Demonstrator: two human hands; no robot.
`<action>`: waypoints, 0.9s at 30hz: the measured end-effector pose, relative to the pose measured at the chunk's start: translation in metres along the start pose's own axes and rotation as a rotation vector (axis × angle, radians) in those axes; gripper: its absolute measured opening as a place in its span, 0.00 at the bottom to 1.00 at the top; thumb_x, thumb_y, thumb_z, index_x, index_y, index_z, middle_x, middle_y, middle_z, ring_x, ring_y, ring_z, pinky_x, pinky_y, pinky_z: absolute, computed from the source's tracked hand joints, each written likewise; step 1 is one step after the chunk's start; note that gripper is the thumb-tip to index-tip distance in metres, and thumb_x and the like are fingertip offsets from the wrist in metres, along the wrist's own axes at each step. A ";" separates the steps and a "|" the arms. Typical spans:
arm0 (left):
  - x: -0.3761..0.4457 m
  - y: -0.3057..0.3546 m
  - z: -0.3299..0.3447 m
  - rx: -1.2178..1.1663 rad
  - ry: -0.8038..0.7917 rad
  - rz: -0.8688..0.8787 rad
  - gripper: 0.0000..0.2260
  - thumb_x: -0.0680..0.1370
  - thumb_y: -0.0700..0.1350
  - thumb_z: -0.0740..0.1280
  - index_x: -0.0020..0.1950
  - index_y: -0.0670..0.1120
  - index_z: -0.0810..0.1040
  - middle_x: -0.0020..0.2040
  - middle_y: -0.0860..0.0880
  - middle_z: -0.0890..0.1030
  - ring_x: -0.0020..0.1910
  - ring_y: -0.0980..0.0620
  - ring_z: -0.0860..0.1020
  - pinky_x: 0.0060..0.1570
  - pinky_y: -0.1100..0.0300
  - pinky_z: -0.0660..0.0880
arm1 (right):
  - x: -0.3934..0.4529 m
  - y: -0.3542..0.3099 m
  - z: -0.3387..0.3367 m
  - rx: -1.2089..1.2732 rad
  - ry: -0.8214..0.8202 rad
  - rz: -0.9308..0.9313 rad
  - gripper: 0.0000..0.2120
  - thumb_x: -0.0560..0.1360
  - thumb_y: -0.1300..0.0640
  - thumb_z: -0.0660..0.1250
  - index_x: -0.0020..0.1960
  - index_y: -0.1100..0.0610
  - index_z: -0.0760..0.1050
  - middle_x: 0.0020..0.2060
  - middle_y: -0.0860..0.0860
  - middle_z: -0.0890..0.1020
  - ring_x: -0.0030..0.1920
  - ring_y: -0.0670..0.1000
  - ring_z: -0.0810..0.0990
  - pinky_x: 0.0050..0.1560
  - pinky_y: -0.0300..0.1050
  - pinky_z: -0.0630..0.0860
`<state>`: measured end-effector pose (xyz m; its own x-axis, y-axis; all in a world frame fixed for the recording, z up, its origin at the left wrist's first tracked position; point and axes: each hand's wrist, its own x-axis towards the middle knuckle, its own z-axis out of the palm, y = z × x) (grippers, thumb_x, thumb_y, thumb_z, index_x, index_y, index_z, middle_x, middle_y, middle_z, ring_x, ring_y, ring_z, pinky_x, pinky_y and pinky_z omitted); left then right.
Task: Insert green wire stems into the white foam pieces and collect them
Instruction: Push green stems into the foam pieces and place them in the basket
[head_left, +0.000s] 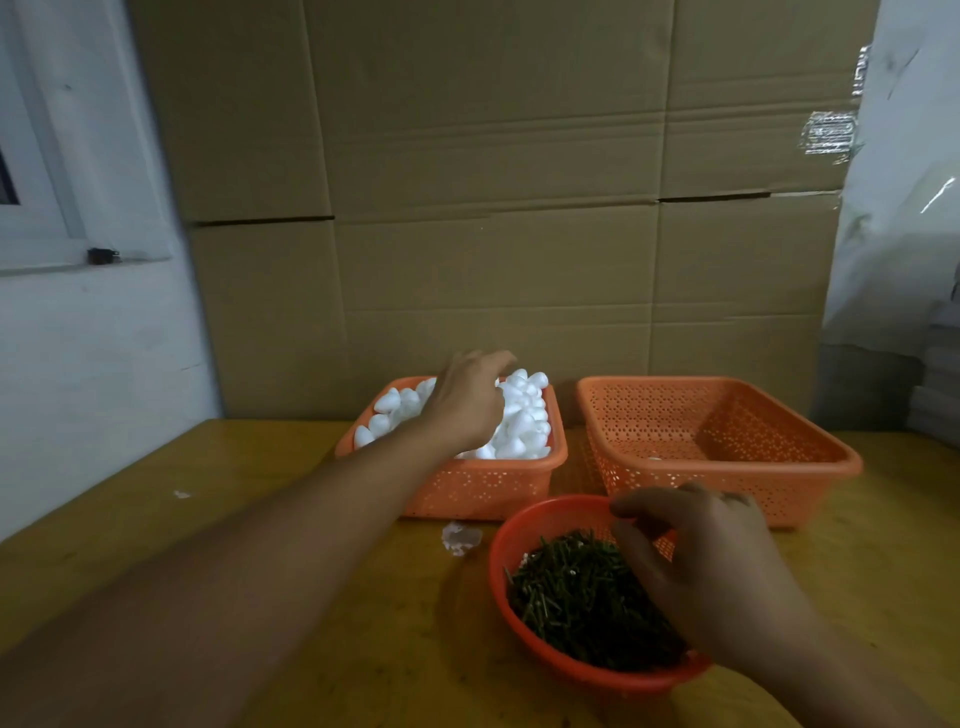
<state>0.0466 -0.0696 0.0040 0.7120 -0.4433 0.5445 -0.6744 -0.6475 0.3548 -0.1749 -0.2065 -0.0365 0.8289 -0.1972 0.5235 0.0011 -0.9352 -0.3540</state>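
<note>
Cardboard sheets (493, 208) cover the back wall behind a yellow wooden desk (260, 519); clear tape patch (829, 132) at the upper right of the cardboard, any print on it too blurred to read. No other writing legible.

Left hand (470, 402) reaches into the left orange basket (478, 488), fingers curled down into the heap of white foam pieces (524, 421), touching them; whether it actually grips one can't be told, fingertips are buried.

Right hand (711, 566) hangs over the round red bowl (504, 545) near the front of the desk, fingers bent and spread, thumb apart, tips at or just above the pile of green wire stems (576, 587) filling the bowl; can't tell if a stem is pinched.

Right orange basket (727, 483) sits just beside the foam basket, with only a small white bit showing near its front wall. Crumpled whitish scrap (460, 538) lies on the desk between the foam basket and the bowl. Tiny white fleck (182, 494) further left on the desk.
</note>
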 end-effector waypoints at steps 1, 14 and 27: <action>0.004 0.001 0.003 0.053 -0.027 0.024 0.12 0.82 0.39 0.62 0.63 0.42 0.79 0.57 0.44 0.81 0.59 0.45 0.75 0.53 0.57 0.68 | 0.000 0.001 0.001 -0.020 0.007 -0.005 0.12 0.77 0.46 0.67 0.58 0.44 0.82 0.43 0.37 0.82 0.47 0.40 0.79 0.63 0.52 0.72; 0.025 -0.005 0.004 0.356 -0.326 0.081 0.14 0.81 0.39 0.63 0.63 0.49 0.79 0.59 0.50 0.82 0.61 0.47 0.77 0.60 0.53 0.66 | -0.002 0.007 0.010 -0.060 -0.017 -0.025 0.11 0.78 0.43 0.64 0.58 0.41 0.80 0.43 0.36 0.83 0.51 0.39 0.77 0.62 0.46 0.64; -0.005 -0.012 0.004 -0.047 -0.015 0.127 0.05 0.78 0.38 0.66 0.52 0.44 0.79 0.48 0.52 0.82 0.48 0.52 0.77 0.48 0.60 0.71 | -0.003 0.008 0.016 -0.074 -0.032 -0.044 0.11 0.78 0.43 0.64 0.58 0.41 0.80 0.45 0.36 0.83 0.51 0.40 0.77 0.61 0.47 0.64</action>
<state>0.0524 -0.0620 -0.0061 0.6232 -0.5292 0.5758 -0.7673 -0.5560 0.3195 -0.1686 -0.2084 -0.0529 0.8464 -0.1473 0.5118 -0.0028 -0.9622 -0.2724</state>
